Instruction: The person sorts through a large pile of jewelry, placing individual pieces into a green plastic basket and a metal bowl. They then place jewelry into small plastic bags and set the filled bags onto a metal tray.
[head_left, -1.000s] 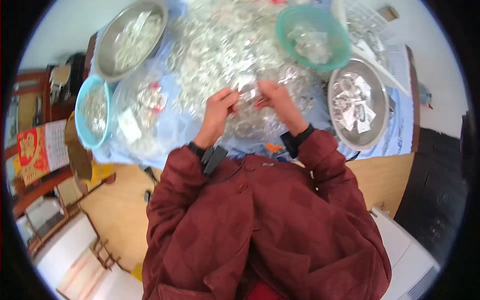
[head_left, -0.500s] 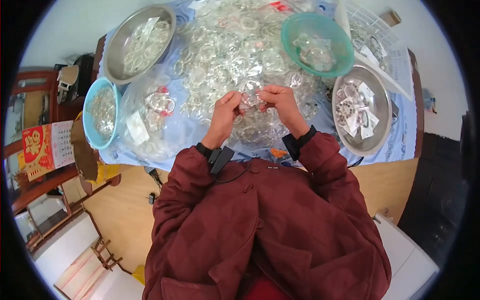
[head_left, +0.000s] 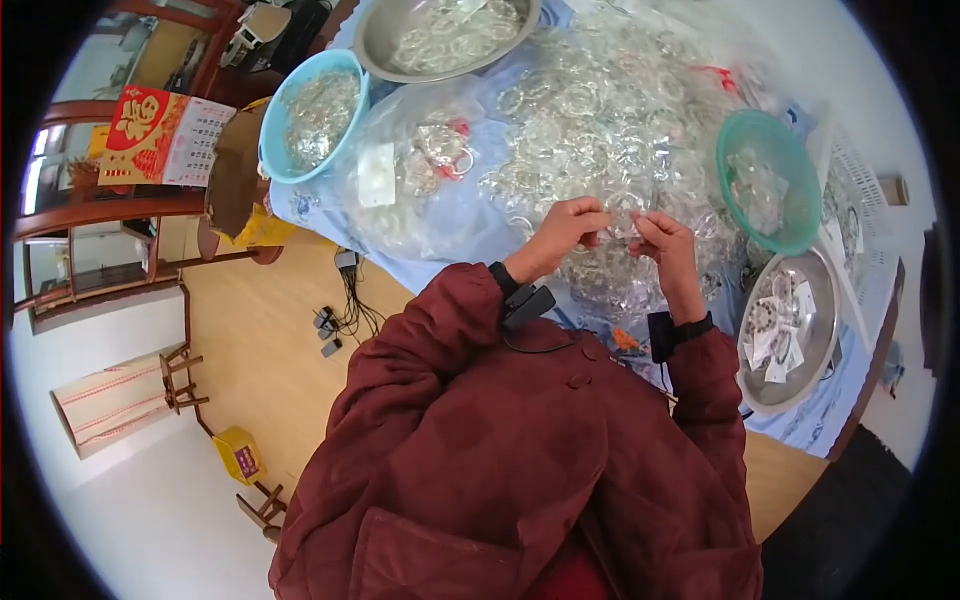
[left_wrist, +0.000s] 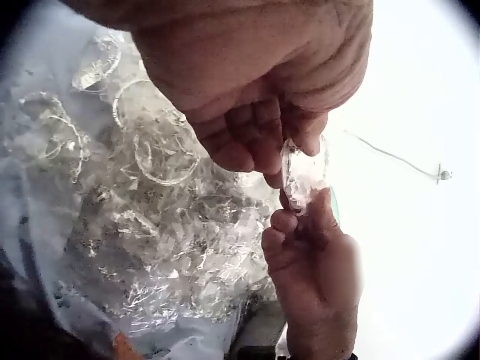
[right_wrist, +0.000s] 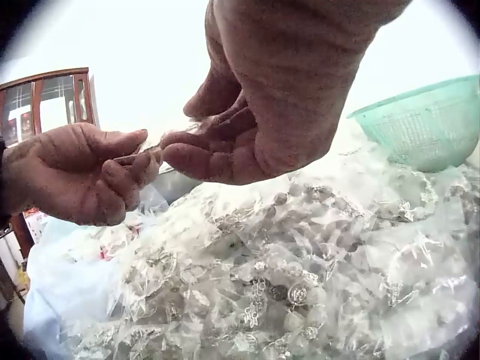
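Observation:
Between my two hands is a small clear plastic bag (left_wrist: 306, 174) with something pale and shiny in it, perhaps a bracelet. My left hand (head_left: 566, 234) pinches one side of it between thumb and fingers. The opposite side is gripped by my right hand (head_left: 672, 256), thumb against curled fingers. Both hands are held over the near part of a large heap of bagged bracelets (head_left: 590, 130), many of them clear or silvery rings. In the right wrist view the bag is mostly hidden by the fingers (right_wrist: 206, 161).
A green plastic basket (head_left: 733, 190) and a steel bowl (head_left: 826, 345) with tagged bracelets stand right. Left are a blue basin (head_left: 350, 130), another steel bowl (head_left: 375, 40) and a large clear bag (head_left: 400, 215) holding bracelets. An orange item (head_left: 625, 340) lies near the table's front edge.
The head view has swung, so table and hands appear farther right. Both hands keep their hold on the small bag, staying close together over the heap.

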